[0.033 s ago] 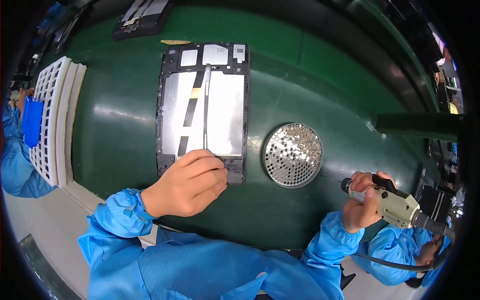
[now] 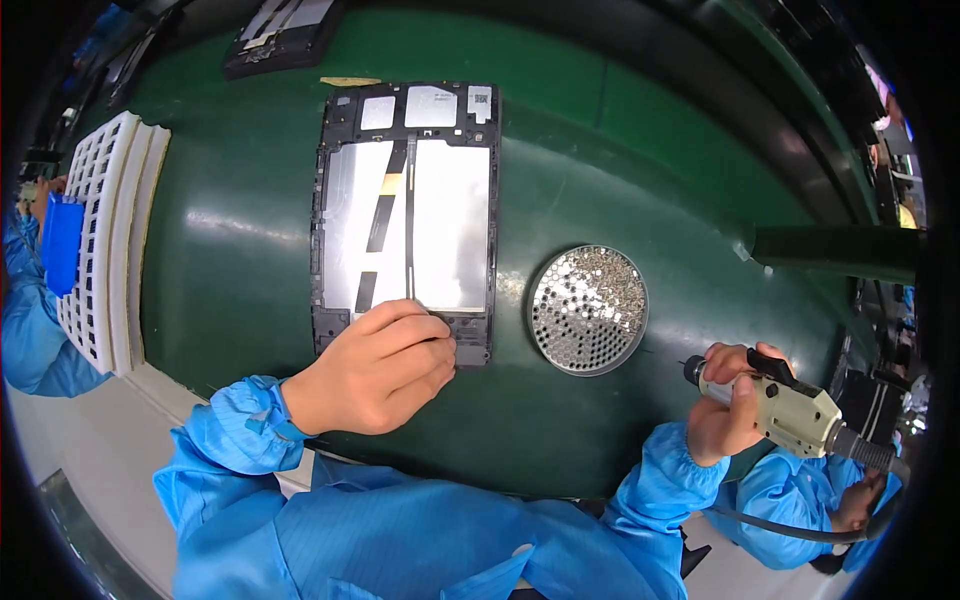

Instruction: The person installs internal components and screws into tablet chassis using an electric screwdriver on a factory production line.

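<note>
A black-framed tablet chassis [image 2: 493, 205] with a silver plate lies flat on the green work surface. Down its plate runs a thin dark ribbon cable [image 2: 410, 215]. My left hand [image 2: 375, 370] rests on the chassis's lower edge, its fingers closed together at the lower end of this cable; the fingertips are hidden. To the left of the cable is a broken dark strip [image 2: 380, 225] with a tan patch. At the right, my right hand [image 2: 725, 415] is wrapped round a cream electric screwdriver [image 2: 795, 415], held off the chassis, its tip pointing left.
Between chassis and screwdriver stands a round dish [image 2: 587, 367] of small screws in a holed plate. White grid trays [image 2: 110, 240] are stacked at left beside a blue bin [image 2: 63, 245]. Another device [image 2: 280, 40] lies at the back. Co-workers' sleeves [image 2: 40, 335] show at both sides.
The upper part of the ribbon cable looks darker and sits slightly further left on the chassis. Both hands and the screwdriver keep their places.
</note>
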Tool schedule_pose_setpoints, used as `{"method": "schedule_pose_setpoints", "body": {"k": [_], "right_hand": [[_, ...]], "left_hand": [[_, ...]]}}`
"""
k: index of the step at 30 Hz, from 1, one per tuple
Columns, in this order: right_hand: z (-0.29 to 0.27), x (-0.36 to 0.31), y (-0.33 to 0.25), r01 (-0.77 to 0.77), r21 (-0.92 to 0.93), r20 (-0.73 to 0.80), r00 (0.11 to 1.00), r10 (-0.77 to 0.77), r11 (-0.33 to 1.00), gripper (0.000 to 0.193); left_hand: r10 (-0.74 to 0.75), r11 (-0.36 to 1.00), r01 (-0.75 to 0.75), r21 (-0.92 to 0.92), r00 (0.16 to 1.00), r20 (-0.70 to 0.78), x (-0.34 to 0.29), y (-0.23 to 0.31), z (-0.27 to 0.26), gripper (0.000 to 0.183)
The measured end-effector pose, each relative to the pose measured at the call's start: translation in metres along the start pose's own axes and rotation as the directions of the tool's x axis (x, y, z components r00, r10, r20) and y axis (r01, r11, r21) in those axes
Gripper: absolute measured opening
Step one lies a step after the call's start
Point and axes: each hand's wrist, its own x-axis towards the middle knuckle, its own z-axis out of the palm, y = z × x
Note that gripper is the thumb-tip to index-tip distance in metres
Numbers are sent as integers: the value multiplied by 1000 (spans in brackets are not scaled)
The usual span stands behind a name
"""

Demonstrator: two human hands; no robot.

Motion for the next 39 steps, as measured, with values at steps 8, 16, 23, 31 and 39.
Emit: {"method": "schedule_pose_setpoints", "body": {"k": [8, 16, 23, 31, 39], "right_hand": [[15, 11, -7, -151, 15, -137, 979, 151, 988, 47], [33, 12, -8, -117, 138, -23, 992, 121, 984, 44], [86, -4, -20, -111, 222, 121, 989, 86, 969, 35], [96, -7, -12, -145, 87, 234, 965, 122, 986, 37], [96, -9, -5, -135, 159, 156, 982, 110, 978, 35]], "left_hand": [[106, 992, -116, 42, 973, 203, 4, -1, -17, 19], [30, 999, -33, 3, 942, 335, 9, -14, -14, 30], [59, 998, -50, -39, 964, 258, 16, -24, -6, 25], [16, 999, -6, -43, 972, 233, 14, -28, 1, 25], [-5, 999, 17, -46, 971, 239, 13, -27, 2, 25]]}}
